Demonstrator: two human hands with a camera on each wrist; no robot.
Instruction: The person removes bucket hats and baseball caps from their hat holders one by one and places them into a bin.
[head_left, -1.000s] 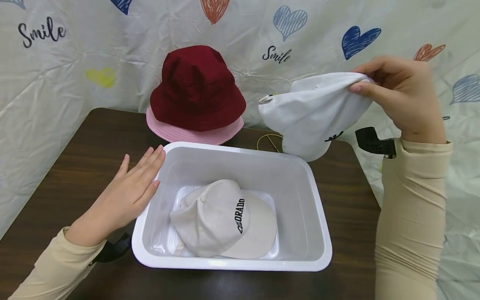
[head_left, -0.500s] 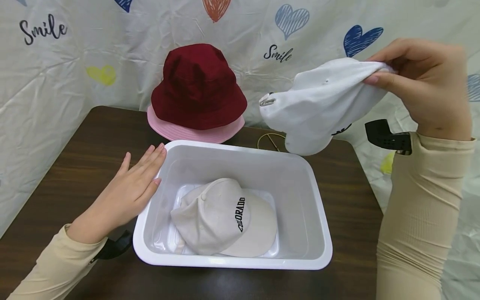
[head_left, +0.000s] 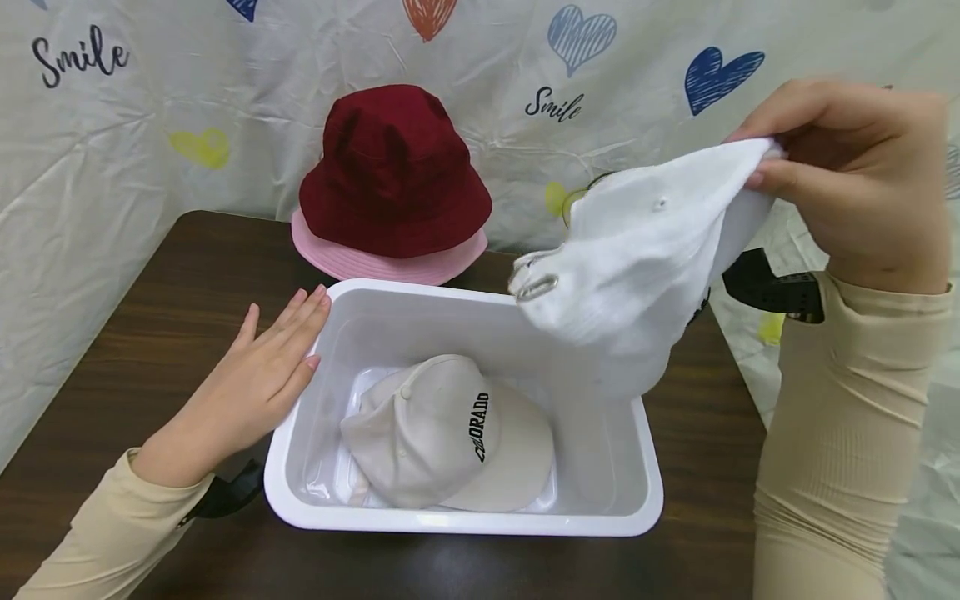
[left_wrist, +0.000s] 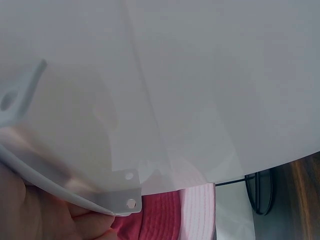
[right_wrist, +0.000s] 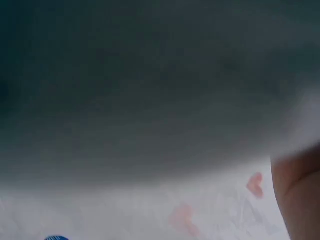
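My right hand [head_left: 862, 171] pinches a white baseball cap [head_left: 637, 250] by one edge between thumb and fingers. The cap hangs tilted over the back right corner of a white plastic tub [head_left: 465, 523], its metal strap buckle toward the left. Inside the tub lies a beige cap [head_left: 435, 433] lettered "COLORADO", its brim to the right. My left hand [head_left: 255, 379] rests with straight fingers along the tub's left rim. The tub's outer wall [left_wrist: 190, 90] fills most of the left wrist view. A dark blur covers much of the right wrist view.
Behind the tub, a dark red bucket hat [head_left: 397, 175] sits on top of a pink hat [head_left: 352, 254]. Everything stands on a dark wooden table [head_left: 150, 333]. A pale sheet with printed hearts [head_left: 723, 79] hangs behind it.
The white cap first moved right and up with my right hand, then swung down and toward me over the tub's right side. My left hand and the beige cap have stayed put.
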